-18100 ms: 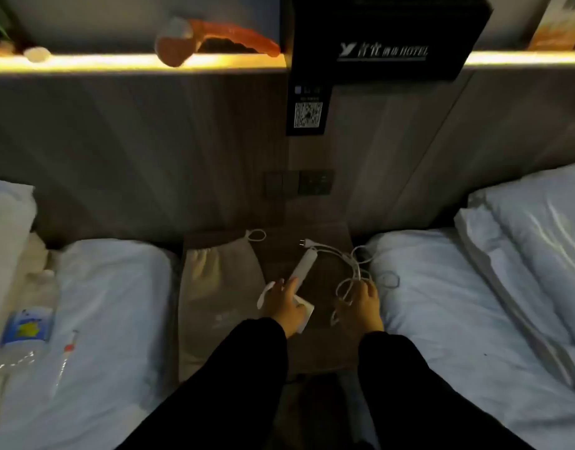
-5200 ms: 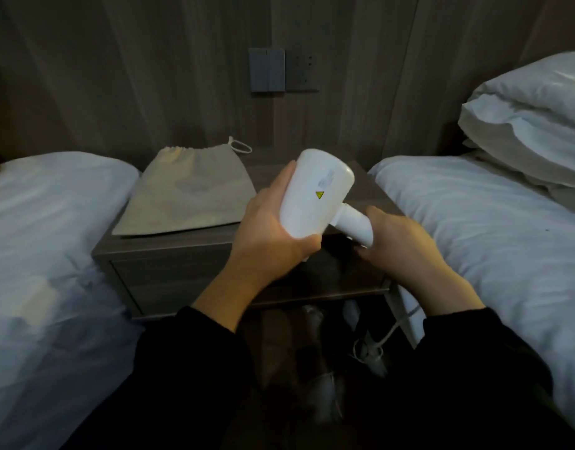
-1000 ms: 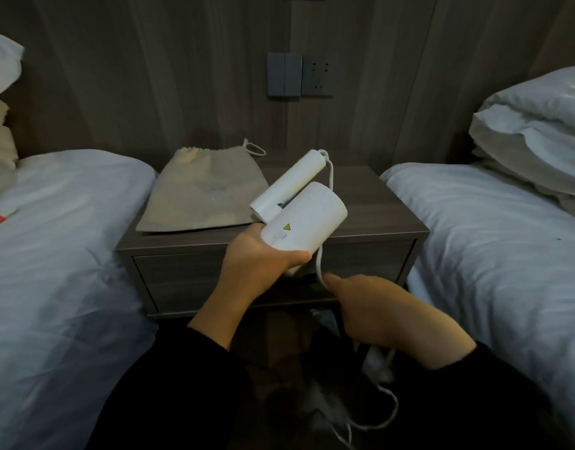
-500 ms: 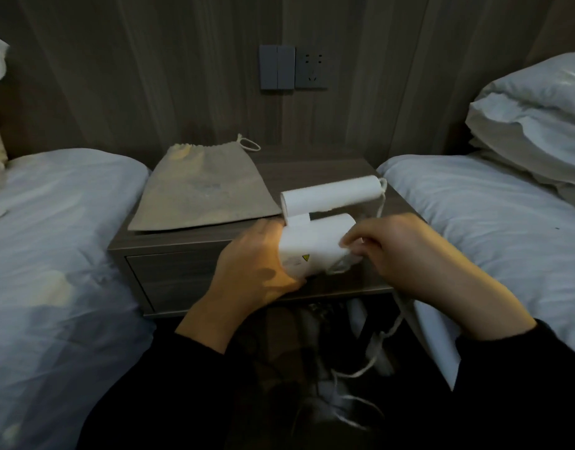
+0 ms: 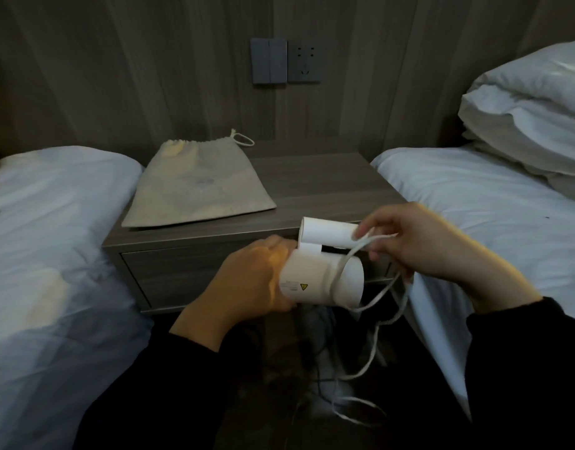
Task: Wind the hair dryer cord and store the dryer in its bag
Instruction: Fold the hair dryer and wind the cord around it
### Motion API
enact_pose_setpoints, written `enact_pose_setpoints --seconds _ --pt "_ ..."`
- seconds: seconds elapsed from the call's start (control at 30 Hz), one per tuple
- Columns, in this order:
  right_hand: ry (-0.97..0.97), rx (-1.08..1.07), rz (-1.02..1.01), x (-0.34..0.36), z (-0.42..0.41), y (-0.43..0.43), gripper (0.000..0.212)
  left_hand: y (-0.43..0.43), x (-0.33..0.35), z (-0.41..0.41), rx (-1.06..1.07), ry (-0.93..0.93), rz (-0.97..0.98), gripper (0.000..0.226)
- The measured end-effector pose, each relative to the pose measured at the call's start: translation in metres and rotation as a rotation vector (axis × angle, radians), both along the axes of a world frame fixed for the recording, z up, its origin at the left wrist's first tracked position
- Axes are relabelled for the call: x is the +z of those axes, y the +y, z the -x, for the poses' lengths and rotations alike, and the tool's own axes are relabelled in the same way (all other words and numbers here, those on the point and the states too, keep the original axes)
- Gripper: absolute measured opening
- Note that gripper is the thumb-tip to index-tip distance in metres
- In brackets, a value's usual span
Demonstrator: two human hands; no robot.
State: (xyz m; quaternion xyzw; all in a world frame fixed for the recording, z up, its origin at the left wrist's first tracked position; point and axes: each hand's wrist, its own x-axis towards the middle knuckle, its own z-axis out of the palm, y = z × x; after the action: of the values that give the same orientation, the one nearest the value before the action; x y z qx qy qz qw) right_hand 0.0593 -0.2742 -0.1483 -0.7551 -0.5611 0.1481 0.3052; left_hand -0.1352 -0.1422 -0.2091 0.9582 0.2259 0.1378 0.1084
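A white hair dryer point(image 5: 323, 280) with its handle folded against the barrel is held in front of the nightstand. My left hand point(image 5: 250, 287) grips the barrel's left end. My right hand point(image 5: 416, 241) pinches the white cord point(image 5: 373, 300) near the handle's tip; one turn of cord crosses the barrel, and the rest hangs down to the dark floor. The beige drawstring bag point(image 5: 198, 186) lies flat on the left half of the nightstand, apart from both hands.
The wooden nightstand point(image 5: 328, 183) stands between two beds with white bedding, one on the left point(image 5: 52, 228) and one on the right point(image 5: 474, 203). Pillows point(image 5: 533, 108) are stacked at the right. A switch and socket point(image 5: 286, 61) sit on the wall panel.
My right hand has drawn the cord across the barrel and lifted toward the handle's tip. The dryer sits slightly lower in my left hand.
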Motion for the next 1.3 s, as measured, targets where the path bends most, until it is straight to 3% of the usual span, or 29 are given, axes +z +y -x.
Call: enact_pose_setpoints --seconds 0.1,0.2,0.57,0.7,0.8,1.0,1.13,1.3 --pt "-0.206 -0.201 -0.060 -0.005 -0.006 0.005 0.019 -0.001 -0.004 -0.001 -0.028 -0.011 -0.054 0.074" --pt "-0.190 -0.256 -0.130 -0.011 -0.004 0.007 0.009 -0.001 -0.006 -0.004 -0.061 0.011 -0.072 0.073" --pt "-0.086 0.023 0.076 -0.012 -0.016 0.005 0.018 -0.009 -0.020 -0.011 -0.174 -0.095 -0.061 0.068" --pt "-0.046 -0.031 0.052 -0.017 -0.016 0.008 0.020 -0.014 -0.024 -0.017 -0.159 -0.076 0.043 0.100" --pt "-0.007 -0.053 0.043 -0.019 -0.017 0.009 0.022 -0.017 -0.025 -0.018 -0.154 -0.071 -0.012 0.112" --pt "0.003 -0.070 0.110 -0.023 -0.015 0.010 0.022 -0.023 -0.034 -0.024 -0.310 -0.005 -0.273 0.117" --pt "-0.010 -0.070 0.126 -0.024 -0.011 0.011 0.023 -0.026 -0.039 -0.025 -0.292 -0.013 -0.299 0.119" --pt "-0.078 -0.101 0.082 -0.027 -0.008 0.013 0.025 -0.024 -0.040 -0.023 -0.266 -0.005 -0.198 0.102"
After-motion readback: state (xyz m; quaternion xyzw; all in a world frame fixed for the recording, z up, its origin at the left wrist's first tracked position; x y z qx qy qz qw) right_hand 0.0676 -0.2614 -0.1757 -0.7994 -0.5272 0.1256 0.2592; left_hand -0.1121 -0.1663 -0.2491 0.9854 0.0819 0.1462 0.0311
